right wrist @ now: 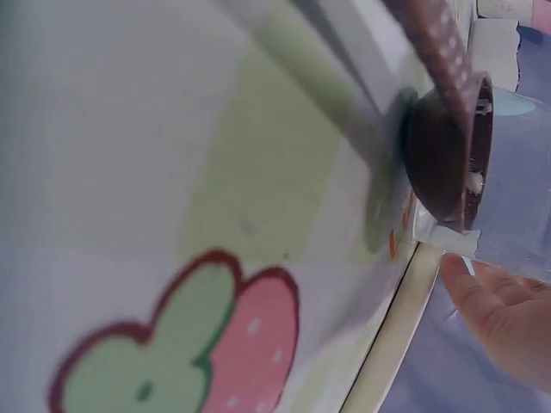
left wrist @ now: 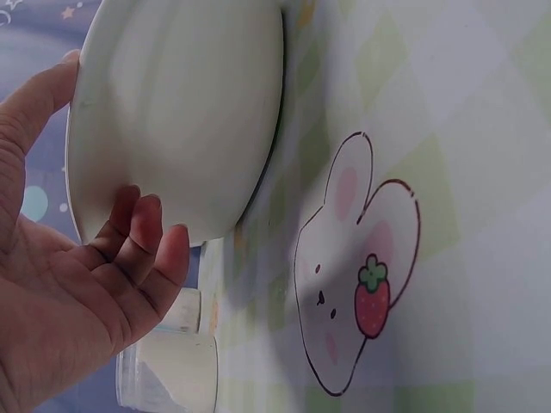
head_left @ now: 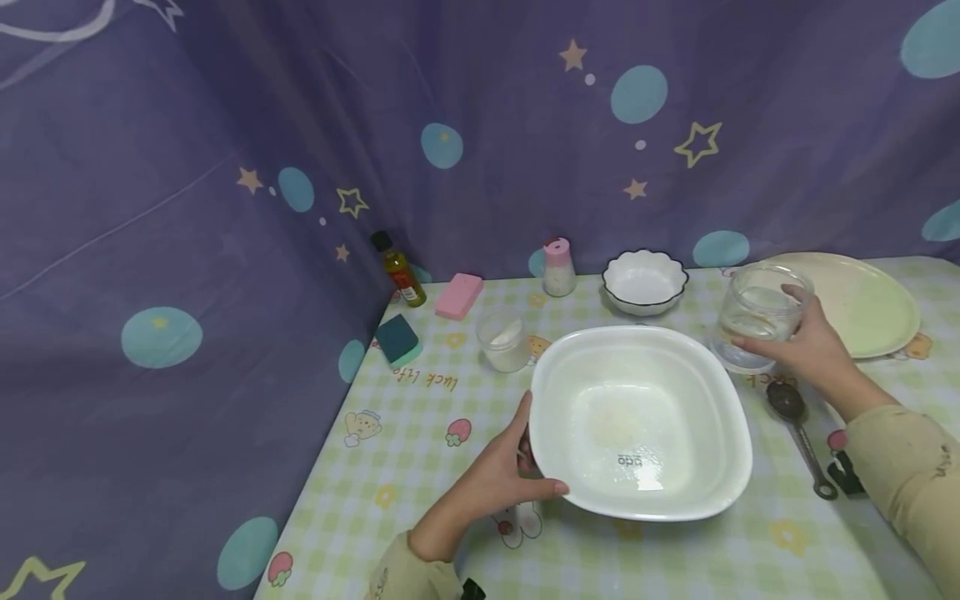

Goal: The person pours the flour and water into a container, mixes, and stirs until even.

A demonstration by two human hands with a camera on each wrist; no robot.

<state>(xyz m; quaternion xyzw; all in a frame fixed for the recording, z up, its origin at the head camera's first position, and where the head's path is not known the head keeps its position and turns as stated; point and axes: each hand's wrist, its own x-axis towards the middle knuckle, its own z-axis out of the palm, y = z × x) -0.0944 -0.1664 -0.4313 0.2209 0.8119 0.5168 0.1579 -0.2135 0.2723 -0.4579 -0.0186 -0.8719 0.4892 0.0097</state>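
A large white basin (head_left: 697, 392) stands at the middle of the table, its inside wet with a faint pale patch on the bottom. My left hand (head_left: 495, 467) grips its left side, thumb on the near rim and fingers bent against the outer wall (left wrist: 189, 112). Behind and right of the basin, my right hand (head_left: 813, 342) holds a clear jar (head_left: 757, 312) with clear liquid inside, fingers and thumb around its side. The jar is upright, its base low by the tablecloth. In front of it lies a brown measuring spoon (head_left: 787, 402) with white bits on its rim (right wrist: 478, 181).
Along the back stand an oil bottle (head_left: 403, 279), a pink sponge (head_left: 459, 296), a pink-topped shaker (head_left: 558, 271) and a scalloped bowl (head_left: 645, 279). A green sponge (head_left: 399, 340) and a cup of white powder (head_left: 506, 354) sit left; a pale plate (head_left: 870, 308) lies right.
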